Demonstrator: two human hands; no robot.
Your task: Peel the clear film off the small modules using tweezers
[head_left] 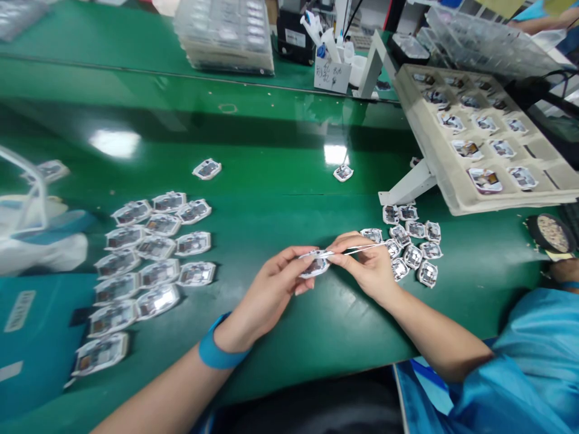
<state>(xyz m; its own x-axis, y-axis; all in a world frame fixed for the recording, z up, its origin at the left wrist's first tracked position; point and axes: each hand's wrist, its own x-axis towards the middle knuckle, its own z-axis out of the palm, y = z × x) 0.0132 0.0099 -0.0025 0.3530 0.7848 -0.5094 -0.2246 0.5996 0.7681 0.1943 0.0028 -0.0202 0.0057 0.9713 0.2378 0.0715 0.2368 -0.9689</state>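
My left hand (283,274) is closed around the edge of a small white-framed electronic module (315,267), holding it just over the green table. Thumb and fingers of my right hand (368,265) pinch thin, pale tweezers (362,248), whose back end points right. Their tips meet the top of the module, where my fingers partly hide the contact. Just beyond my right hand lies a loose cluster of similar modules (412,256). To the left, several more modules (156,247) lie in rough rows.
A beige compartment tray (434,157) with modules rests on a white stand (409,184) at right. Stacked clear trays (226,36) and a white box of tools (332,75) stand behind. A teal folder (40,337) is at left; a round dish (549,234) at right.
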